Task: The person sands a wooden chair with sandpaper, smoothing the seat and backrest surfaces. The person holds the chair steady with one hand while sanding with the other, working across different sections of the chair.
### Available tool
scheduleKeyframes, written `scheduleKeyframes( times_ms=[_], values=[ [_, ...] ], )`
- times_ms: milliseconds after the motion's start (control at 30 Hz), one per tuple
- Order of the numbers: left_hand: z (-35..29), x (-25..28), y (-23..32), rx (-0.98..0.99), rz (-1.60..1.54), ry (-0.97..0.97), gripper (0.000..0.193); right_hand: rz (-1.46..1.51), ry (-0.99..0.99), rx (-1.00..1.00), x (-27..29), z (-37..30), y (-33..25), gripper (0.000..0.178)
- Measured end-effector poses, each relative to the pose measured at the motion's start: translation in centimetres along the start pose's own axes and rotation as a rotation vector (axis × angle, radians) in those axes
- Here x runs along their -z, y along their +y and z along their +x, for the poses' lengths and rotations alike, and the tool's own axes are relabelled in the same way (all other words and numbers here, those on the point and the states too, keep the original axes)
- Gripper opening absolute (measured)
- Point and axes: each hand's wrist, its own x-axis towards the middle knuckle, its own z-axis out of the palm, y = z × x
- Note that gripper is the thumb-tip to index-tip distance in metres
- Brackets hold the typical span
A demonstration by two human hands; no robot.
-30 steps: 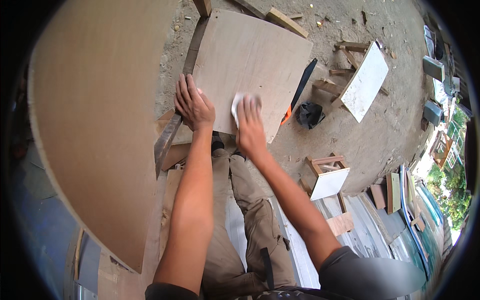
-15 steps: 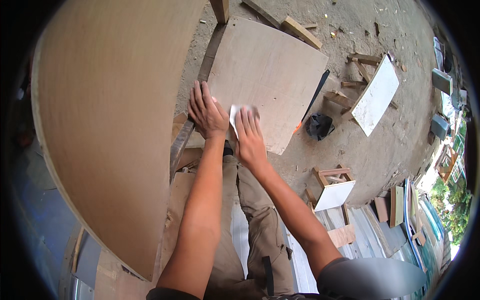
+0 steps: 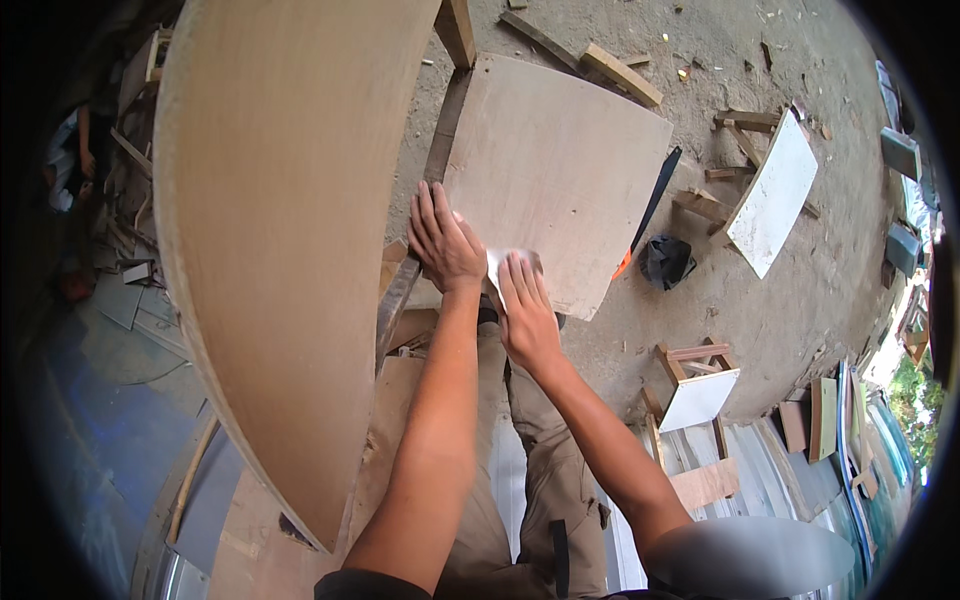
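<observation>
A pale plywood panel (image 3: 560, 170) lies flat in front of me, its left side along a dark wooden strip (image 3: 447, 120). My left hand (image 3: 447, 240) rests on the panel's left edge, fingers stretched out and slightly spread, holding nothing. Just right of it, my right hand (image 3: 527, 305) presses a folded white-backed piece of sandpaper (image 3: 495, 262) against the panel's near edge. The fingers lie together over the sheet and hide most of it; its grit side does not show.
A large upright plywood sheet (image 3: 280, 250) stands close on my left. Beyond the panel are wood offcuts (image 3: 620, 75). To the right are a black bag (image 3: 667, 262) and two white-topped stools (image 3: 775, 195). Another person's arm (image 3: 85, 150) shows far left.
My right hand has slid the sandpaper toward me, to the panel's near edge. My left hand stays at the same edge. The view has shifted left, bringing another person into sight.
</observation>
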Motion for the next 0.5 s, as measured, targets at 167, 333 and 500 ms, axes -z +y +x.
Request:
scheduleKeyframes(
  times_ms=[167, 333, 500],
  values=[
    [0.0, 0.5, 0.3, -0.034, 0.002, -0.005, 0.051, -0.265, 0.321, 0.119, 5.4, 12.1, 4.9, 0.06],
    [0.3, 0.8, 1.0, -0.019, -0.027, -0.022, 0.051, -0.257, 0.484, 0.16, 6.8, 16.3, 6.4, 0.061],
    [-0.7, 0.7, 0.3, -0.034, 0.001, -0.021, 0.051, -0.102, 0.047, -0.068, -2.0, -4.4, 1.3, 0.065]
  ],
)
